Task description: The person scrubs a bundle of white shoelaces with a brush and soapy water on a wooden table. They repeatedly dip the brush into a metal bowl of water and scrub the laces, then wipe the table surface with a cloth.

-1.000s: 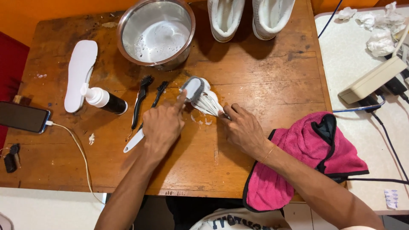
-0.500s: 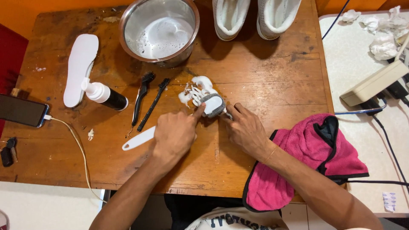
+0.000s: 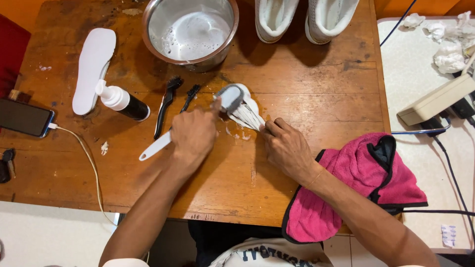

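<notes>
On the brown wooden table (image 3: 307, 89), the left hand (image 3: 194, 136) closes its fingers around a white-handled brush (image 3: 217, 101) pressed onto a bundle of white shoelaces (image 3: 246, 113). The right hand (image 3: 287, 148) pinches the laces' end, below the steel bowl (image 3: 190, 30).

The pair of white sneakers (image 3: 307, 17) at twelve o'clock is being cut off by the top edge; the left hand (image 3: 194, 136) is hiding the white-handled brush's (image 3: 154, 147) middle.

Steel bowl of soapy water (image 3: 190, 30), white insole (image 3: 93, 68), black bottle (image 3: 122, 102), two black brushes (image 3: 174, 106), pink towel (image 3: 346, 188), phone (image 3: 24, 117)
</notes>
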